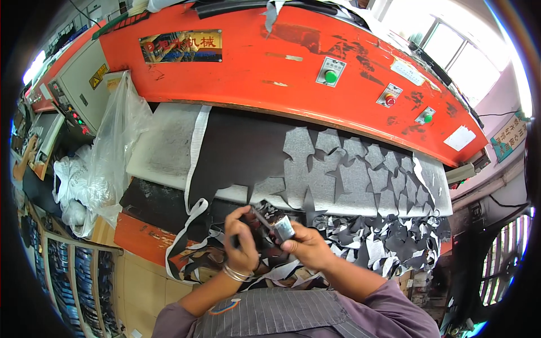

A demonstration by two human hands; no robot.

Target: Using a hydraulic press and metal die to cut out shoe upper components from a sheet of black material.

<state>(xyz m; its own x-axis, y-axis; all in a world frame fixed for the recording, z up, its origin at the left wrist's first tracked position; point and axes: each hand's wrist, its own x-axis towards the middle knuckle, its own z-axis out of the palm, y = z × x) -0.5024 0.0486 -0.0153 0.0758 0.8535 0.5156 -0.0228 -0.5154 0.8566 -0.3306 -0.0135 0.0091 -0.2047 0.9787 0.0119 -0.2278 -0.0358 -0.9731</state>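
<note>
In front of my body my right hand (309, 247) grips a small dark block with a shiny metal side (283, 228), thumb pressed on its near edge. The block's exact kind is hard to make out. My left hand (241, 242) is at the block's left side, fingers curled and a fingertip at a thin dark strip along its upper edge. What lies inside the left fingers is partly hidden. Just beyond both hands a black sheet (242, 152) lies on a pale cutting board (160, 149), with rows of shapes cut out of its right part.
Black and white scraps (377, 242) are heaped along the near edge. An orange press beam (242, 62) spans the far side, carrying green and red buttons (390, 99). Clear plastic bags (115, 129) hang at left, above a shelf (73, 270) of dark stacked items.
</note>
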